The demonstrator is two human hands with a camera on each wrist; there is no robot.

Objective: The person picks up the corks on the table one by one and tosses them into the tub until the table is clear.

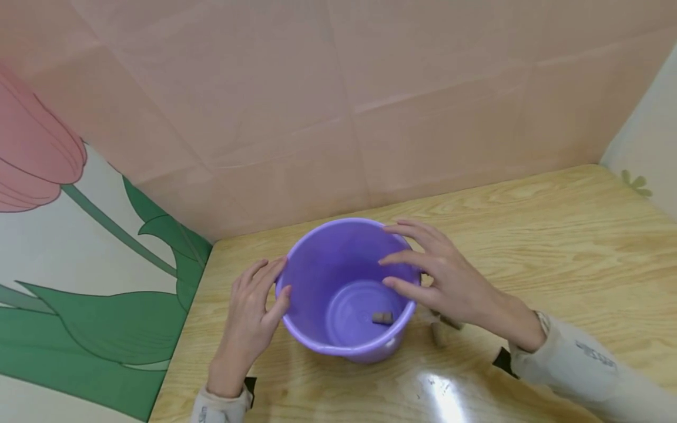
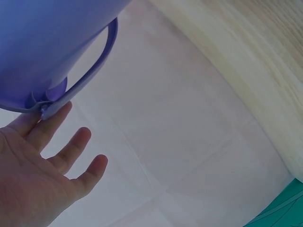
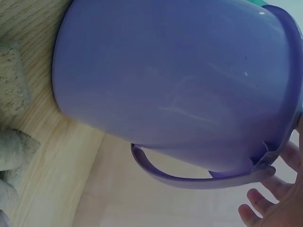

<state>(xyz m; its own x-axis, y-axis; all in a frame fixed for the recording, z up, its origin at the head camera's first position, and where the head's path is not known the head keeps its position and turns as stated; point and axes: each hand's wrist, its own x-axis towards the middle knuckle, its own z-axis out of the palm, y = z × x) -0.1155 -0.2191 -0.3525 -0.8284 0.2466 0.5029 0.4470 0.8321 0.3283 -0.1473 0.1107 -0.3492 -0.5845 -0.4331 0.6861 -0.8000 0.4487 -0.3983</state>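
Note:
A purple bucket [image 1: 322,267] stands upright on the wood-grain table in the head view. Inside, on its floor, lies a small grey-brown block [image 1: 382,318]. My left hand [image 1: 248,314] is at the left rim, thumb and fingertips right at the edge. The left wrist view shows its fingers spread loosely beside the pivot of the bucket's handle [image 2: 97,64]. Across from it, my right hand [image 1: 449,279] reaches over the right rim with fingers apart and gently bent. The handle [image 3: 189,182] hangs down the outer wall in the right wrist view, its pivot near the right fingers.
Several grey-brown pieces [image 1: 438,333] lie on the table [image 1: 529,247] right of the bucket, partly hidden under my right hand. Rough grey chunks [image 3: 12,80] show in the right wrist view. A pinkish wall covering [image 1: 317,117] rises behind, and a tulip-patterned panel [image 1: 127,329] stands left.

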